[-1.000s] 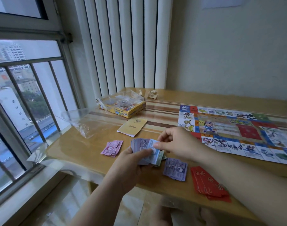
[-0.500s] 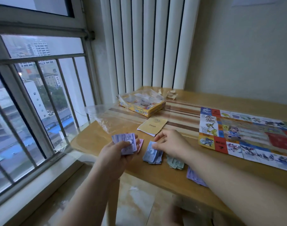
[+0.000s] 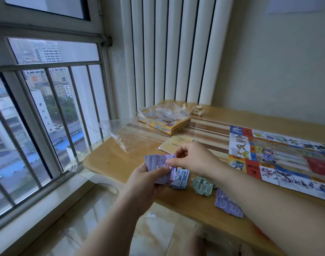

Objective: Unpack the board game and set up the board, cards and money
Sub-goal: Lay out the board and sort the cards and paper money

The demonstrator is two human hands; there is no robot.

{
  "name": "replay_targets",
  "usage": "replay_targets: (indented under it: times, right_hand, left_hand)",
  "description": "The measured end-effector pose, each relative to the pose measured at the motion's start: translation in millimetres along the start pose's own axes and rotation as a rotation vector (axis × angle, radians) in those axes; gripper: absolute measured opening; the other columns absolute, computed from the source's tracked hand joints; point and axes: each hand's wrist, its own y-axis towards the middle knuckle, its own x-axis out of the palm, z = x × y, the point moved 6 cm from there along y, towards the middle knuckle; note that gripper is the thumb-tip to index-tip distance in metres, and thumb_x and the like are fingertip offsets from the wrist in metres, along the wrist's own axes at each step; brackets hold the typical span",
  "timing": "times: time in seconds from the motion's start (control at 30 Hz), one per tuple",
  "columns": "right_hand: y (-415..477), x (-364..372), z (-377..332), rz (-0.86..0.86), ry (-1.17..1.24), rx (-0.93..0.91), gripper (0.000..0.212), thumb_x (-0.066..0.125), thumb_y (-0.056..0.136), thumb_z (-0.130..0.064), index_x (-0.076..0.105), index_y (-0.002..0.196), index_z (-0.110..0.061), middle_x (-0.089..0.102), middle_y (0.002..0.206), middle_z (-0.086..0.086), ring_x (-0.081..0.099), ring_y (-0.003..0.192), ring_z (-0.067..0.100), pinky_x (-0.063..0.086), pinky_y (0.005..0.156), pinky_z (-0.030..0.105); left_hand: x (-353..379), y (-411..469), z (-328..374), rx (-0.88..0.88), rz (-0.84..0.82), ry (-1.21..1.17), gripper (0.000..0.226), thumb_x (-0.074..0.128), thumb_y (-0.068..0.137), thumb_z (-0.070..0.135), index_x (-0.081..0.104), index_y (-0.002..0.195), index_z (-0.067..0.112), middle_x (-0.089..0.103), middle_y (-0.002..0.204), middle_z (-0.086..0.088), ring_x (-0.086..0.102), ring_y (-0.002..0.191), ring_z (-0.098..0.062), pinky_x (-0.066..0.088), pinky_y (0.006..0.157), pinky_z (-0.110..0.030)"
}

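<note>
Play money point(image 3: 158, 169), now only purple notes, is gripped fanned in the left hand point(image 3: 145, 183) above the near-left table point(image 3: 110, 159) edge. The right hand point(image 3: 195, 159), back from the blue pile point(image 3: 181, 180), pinches the top note, so sorting seems nearly finished.

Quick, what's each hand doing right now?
Left hand: holding a stack of purple play-money notes.
Right hand: pinching the top note of that stack.

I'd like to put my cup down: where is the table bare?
The table's left corner, between bag and left hand; the strip behind the board, right of the crumpled paper. The near edge is crowded: blue pile, green pile, purple pile.
</note>
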Motion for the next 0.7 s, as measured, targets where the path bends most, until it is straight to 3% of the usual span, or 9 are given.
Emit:
replay_targets:
  times: [0.1,0.23,0.33,0.7]
  right_hand:
    - [2.1,1.1,6.1,-0.01,0.094,0.038,0.016,0.078,0.077,-0.018,0.062,0.073,-0.017,0.062,0.07,0.0,0.055,0.066,0.012,0.042,0.064,0.024]
    - [1.7,4.7,10.8,-0.044,0.22,0.09,0.014,0.077,0.077,-0.015,0.065,0.084,-0.013,0.064,0.071,0.001,0.051,0.055,0.007,0.039,0.049,0.014]
    - [-1.3,3.7,12.2,-0.071,0.268,0.108,0.014,0.076,0.078,-0.013,0.065,0.087,-0.013,0.064,0.071,0.003,0.051,0.052,0.006,0.041,0.051,0.017]
    - [-25.5,-29.6,31.5,-0.008,0.229,0.134,0.007,0.07,0.084,-0.01,0.066,0.084,-0.015,0.06,0.063,-0.001,0.051,0.051,0.005,0.042,0.051,0.018]
  left_hand:
    - [-3.2,-3.9,3.7,-0.007,0.012,-0.026,0.013,0.046,0.091,-0.008,0.059,0.092,-0.005,0.071,0.074,-0.018,0.07,0.065,-0.023,0.059,0.059,-0.028]
    - [-3.8,-6.1,8.4,0.02,-0.009,-0.008,0.015,0.044,0.092,-0.009,0.059,0.093,-0.005,0.071,0.073,-0.017,0.071,0.064,-0.021,0.057,0.055,-0.025]
    - [-1.0,-3.5,5.0,0.022,-0.001,0.016,0.015,0.047,0.09,-0.009,0.06,0.093,-0.003,0.072,0.076,-0.016,0.071,0.066,-0.022,0.058,0.057,-0.025]
    - [31.8,-2.1,-18.5,-0.018,-0.05,0.064,0.014,0.049,0.092,-0.004,0.061,0.098,-0.001,0.072,0.077,-0.013,0.07,0.066,-0.019,0.057,0.056,-0.027]
